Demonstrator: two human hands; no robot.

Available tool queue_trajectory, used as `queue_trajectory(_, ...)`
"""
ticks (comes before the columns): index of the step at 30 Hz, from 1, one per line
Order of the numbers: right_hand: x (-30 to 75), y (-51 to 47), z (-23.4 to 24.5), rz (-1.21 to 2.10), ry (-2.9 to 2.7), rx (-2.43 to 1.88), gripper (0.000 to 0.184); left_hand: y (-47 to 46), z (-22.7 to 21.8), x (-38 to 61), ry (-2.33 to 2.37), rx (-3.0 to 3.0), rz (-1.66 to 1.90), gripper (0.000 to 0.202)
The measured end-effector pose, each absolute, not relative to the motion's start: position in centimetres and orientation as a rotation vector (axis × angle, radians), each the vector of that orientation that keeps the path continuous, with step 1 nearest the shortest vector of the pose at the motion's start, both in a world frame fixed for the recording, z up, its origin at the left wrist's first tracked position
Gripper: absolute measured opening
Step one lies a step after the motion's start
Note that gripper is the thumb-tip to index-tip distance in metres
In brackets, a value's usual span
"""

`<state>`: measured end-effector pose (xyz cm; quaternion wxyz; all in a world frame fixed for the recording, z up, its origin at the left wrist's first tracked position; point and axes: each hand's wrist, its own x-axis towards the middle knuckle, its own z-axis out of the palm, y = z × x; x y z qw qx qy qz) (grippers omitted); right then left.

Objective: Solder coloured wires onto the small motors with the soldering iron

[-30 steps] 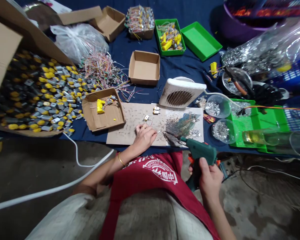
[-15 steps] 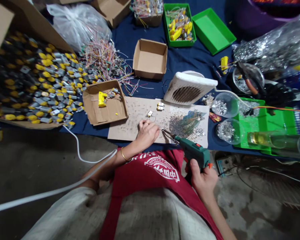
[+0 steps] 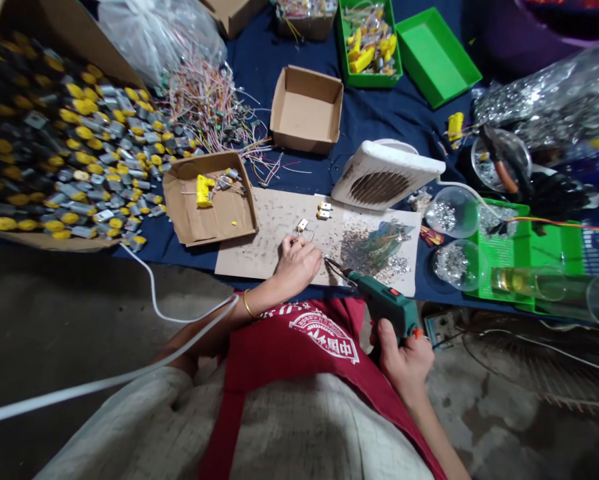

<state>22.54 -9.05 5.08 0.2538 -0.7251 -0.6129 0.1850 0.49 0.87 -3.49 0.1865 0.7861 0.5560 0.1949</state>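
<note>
My right hand (image 3: 404, 357) grips the handle of a green soldering gun (image 3: 382, 303), whose metal tip points left and almost meets my left hand. My left hand (image 3: 296, 263) rests on a speckled cardboard sheet (image 3: 259, 240) with its fingers pinched on something small I cannot make out. A small silver motor (image 3: 302, 225) with a thin wire lies just beyond its fingers. Two more small motors (image 3: 323, 211) lie a little farther back on the sheet.
A low cardboard box (image 3: 209, 207) holding a yellow part sits left of the sheet, a white slatted fan (image 3: 384, 177) behind it. A heap of yellow-capped motors (image 3: 64, 147), loose wires (image 3: 209, 107), an open carton (image 3: 306, 110), green trays (image 3: 436, 57) and clear bowls (image 3: 452, 263) surround them.
The soldering gun has moved left, bringing its tip close to my left hand. The view has dropped slightly toward my lap; my left hand stays in place on the sheet.
</note>
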Motion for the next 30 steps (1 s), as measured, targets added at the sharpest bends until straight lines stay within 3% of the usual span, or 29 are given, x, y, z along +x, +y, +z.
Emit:
queue_trajectory(12,22.7,-8.9,5.0,0.395,-1.907,-1.795,0.050,0.9,-3.8,0.6,1.584,2.279,0.559,0.020)
queue_trajectory(24,20.9,-6.8,7.7,0.419,-2.146,-1.482,0.015,1.0,-3.7,0.7,1.581,2.319,0.551,0.024)
queue_trajectory(30,20.9,-6.2,8.4,0.544,-2.237,-1.433,0.013,1.1,-3.6,0.7,1.564,2.322,0.537,0.021)
